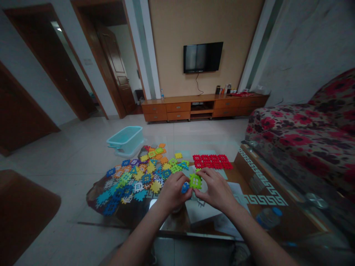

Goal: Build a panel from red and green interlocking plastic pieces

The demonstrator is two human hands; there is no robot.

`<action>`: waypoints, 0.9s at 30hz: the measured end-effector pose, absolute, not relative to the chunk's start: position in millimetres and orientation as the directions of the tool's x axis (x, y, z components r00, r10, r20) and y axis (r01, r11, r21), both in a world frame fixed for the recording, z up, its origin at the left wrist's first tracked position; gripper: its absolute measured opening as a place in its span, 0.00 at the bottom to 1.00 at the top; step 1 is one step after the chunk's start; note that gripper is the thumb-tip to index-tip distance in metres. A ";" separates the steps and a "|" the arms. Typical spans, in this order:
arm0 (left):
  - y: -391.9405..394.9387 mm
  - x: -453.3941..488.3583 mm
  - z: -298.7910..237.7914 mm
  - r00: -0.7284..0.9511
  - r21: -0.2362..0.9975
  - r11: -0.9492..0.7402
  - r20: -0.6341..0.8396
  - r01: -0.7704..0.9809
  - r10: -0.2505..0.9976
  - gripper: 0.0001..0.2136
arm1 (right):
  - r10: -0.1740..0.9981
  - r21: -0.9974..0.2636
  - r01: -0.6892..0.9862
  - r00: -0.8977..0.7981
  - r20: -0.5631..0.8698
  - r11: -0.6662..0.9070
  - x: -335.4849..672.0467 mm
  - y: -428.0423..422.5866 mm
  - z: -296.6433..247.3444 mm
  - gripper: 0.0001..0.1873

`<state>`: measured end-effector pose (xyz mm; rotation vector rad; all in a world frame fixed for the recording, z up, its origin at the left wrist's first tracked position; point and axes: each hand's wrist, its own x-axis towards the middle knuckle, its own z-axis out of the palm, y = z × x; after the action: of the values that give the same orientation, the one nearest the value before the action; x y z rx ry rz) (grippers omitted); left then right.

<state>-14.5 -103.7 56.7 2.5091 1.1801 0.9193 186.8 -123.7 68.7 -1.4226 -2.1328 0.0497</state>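
Note:
My left hand (174,191) pinches a small blue interlocking plastic piece (185,187) at its fingertips. My right hand (216,189) grips a lime-green house-shaped piece (195,181) with a window opening, and the two pieces almost meet between my hands. A heap of multicoloured interlocking pieces (133,177) spreads left of my hands, and a joined red sheet of pieces (212,161) lies just beyond my right hand. White paper (206,208) lies beneath my hands on a glass-topped table (194,235).
A pale teal plastic tub (124,140) sits on the tiled floor beyond the heap. A floral sofa (301,138) runs along the right. A plastic bottle (268,218) shows at the table's lower right. A low wooden cabinet (203,108) stands under a wall-mounted TV (203,57).

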 end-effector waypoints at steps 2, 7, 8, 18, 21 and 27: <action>-103.7 -14.5 58.0 0.493 0.447 -0.649 0.424 0.616 0.760 0.08 | 0.859 -0.332 0.836 -0.279 0.429 0.437 186.8 -123.5 68.7 0.22; -103.0 -14.7 58.7 0.502 0.466 -0.644 0.404 0.607 0.765 0.08 | 0.852 -0.337 0.830 -0.276 0.444 0.444 186.8 -122.7 67.3 0.22; -102.8 -14.7 58.2 0.501 0.471 -0.644 0.405 0.603 0.765 0.08 | 0.852 -0.339 0.828 -0.277 0.445 0.446 186.9 -122.6 66.8 0.22; -97.3 -15.2 52.3 0.393 0.536 -0.609 0.470 0.584 0.790 0.05 | 0.847 -0.455 0.772 -0.196 0.495 0.444 185.6 -119.9 62.6 0.33; -95.3 -15.4 54.5 0.315 0.593 -0.561 0.473 0.578 0.823 0.04 | 0.839 -0.508 0.741 -0.137 0.526 0.440 184.7 -117.8 61.1 0.26; -94.2 -14.5 58.7 0.190 0.656 -0.491 0.476 0.573 0.859 0.03 | 0.858 -0.571 0.713 -0.085 0.506 0.407 181.2 -115.4 54.9 0.09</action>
<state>-14.5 -94.2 58.7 2.1401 1.3523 1.2022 181.2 -115.4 54.9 -1.3521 -1.8403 0.2224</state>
